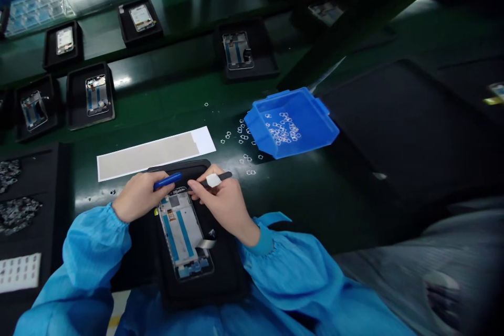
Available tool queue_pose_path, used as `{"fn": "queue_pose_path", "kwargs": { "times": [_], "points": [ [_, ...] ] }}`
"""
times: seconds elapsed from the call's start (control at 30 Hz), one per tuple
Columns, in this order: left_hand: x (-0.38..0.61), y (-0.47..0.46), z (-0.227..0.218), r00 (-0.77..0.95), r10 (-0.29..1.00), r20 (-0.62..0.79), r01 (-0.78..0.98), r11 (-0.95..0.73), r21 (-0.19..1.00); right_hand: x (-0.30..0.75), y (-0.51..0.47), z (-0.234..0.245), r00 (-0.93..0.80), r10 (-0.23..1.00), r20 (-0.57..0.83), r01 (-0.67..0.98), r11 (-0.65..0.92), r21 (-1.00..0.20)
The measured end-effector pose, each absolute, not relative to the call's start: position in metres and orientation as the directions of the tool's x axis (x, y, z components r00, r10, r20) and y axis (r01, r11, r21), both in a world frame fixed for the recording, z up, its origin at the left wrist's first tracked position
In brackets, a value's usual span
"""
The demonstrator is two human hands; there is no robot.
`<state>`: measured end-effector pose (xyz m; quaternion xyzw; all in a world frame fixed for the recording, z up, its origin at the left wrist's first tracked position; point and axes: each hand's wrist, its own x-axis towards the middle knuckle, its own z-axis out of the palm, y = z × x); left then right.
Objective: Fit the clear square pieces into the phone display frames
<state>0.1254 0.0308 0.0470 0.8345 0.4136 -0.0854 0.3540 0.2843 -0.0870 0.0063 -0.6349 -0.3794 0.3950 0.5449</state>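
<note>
An opened phone frame [184, 233] lies in a black tray [228, 281] close to my body, its blue strips and a loose flex cable [206, 244] showing. My left hand [140, 195] is closed around a blue pen-like tool [168, 180] at the phone's upper left corner. My right hand [224, 199] pinches a dark slim tool with a white wrap [213, 180], perhaps tweezers, at the upper right corner. Its tip and whatever it touches are too small to make out.
Behind the tray lies a white-edged beige sheet [147, 157]. A blue bin [311, 110] holds many small white outline pieces; others lie scattered beside it. Black trays with phones, such as this tray [73, 105], stand farther back. A black tray [47, 189] with dark small parts is left.
</note>
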Motion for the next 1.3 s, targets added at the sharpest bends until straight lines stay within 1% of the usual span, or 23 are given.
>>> {"fn": "queue_pose_path", "kwargs": {
  "times": [0.1,0.2,0.43,0.83,1.1,1.23,1.3],
  "points": [
    [0.1260,0.0305,0.0451,0.638,0.610,-0.471,0.756,-0.378,0.534,0.2830,-0.0841,0.0067,0.403,0.915,-0.018,0.208,-0.111,-0.972],
    [0.1296,0.0327,0.0468,0.635,0.605,-0.480,0.763,-0.394,0.513,0.2817,-0.0856,0.0072,0.409,0.913,0.012,0.270,-0.109,-0.957],
    [0.1323,0.0322,0.0499,0.624,0.603,-0.498,0.777,-0.407,0.481,0.2809,-0.0860,0.0041,0.407,0.912,0.049,0.309,-0.087,-0.947],
    [0.1320,0.0325,0.0465,0.645,0.603,-0.469,0.762,-0.462,0.454,0.2798,-0.0861,0.0052,0.411,0.910,0.062,0.337,-0.088,-0.937],
    [0.1313,0.0315,0.0464,0.643,0.601,-0.474,0.765,-0.468,0.443,0.2799,-0.0869,0.0054,0.406,0.912,0.049,0.336,-0.099,-0.937],
    [0.1322,0.0306,0.0477,0.638,0.601,-0.482,0.770,-0.478,0.423,0.2800,-0.0861,0.0060,0.406,0.912,0.053,0.348,-0.101,-0.932],
    [0.1334,0.0284,0.0487,0.630,0.606,-0.485,0.777,-0.491,0.394,0.2799,-0.0854,0.0065,0.406,0.912,0.056,0.349,-0.098,-0.932]
  ]
}}
